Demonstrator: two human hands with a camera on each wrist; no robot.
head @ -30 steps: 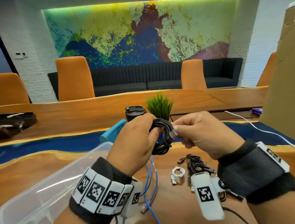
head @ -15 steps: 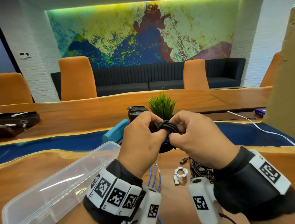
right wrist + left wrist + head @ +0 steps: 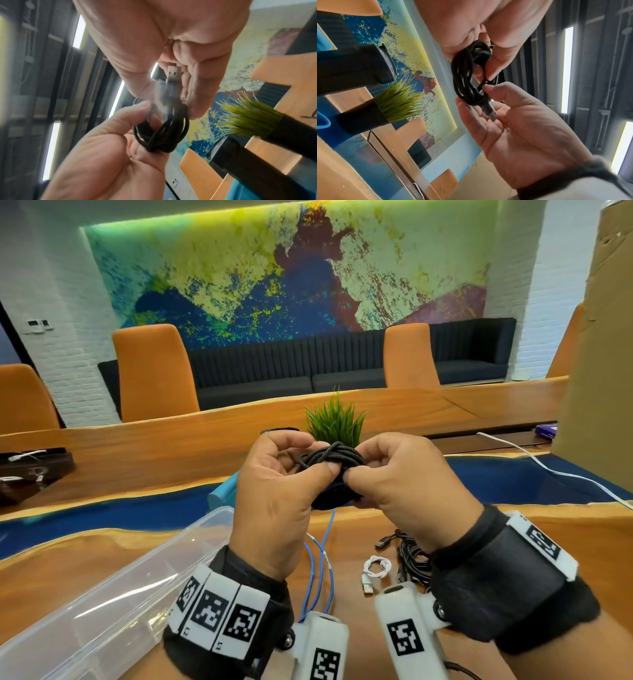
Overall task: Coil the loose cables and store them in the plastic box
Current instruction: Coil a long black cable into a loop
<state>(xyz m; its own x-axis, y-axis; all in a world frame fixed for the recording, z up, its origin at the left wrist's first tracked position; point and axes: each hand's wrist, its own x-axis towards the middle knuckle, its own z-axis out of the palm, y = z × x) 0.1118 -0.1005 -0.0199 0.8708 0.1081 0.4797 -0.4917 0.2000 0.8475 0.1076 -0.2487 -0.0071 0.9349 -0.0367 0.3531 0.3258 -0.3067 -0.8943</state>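
Glossy wooden table [image 3: 342, 628] beneath braided black cable coil [image 3: 330, 457]

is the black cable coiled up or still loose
Coiled. The black braided cable is bunched in tight loops between the left hand and right hand, its USB plug sticking out.
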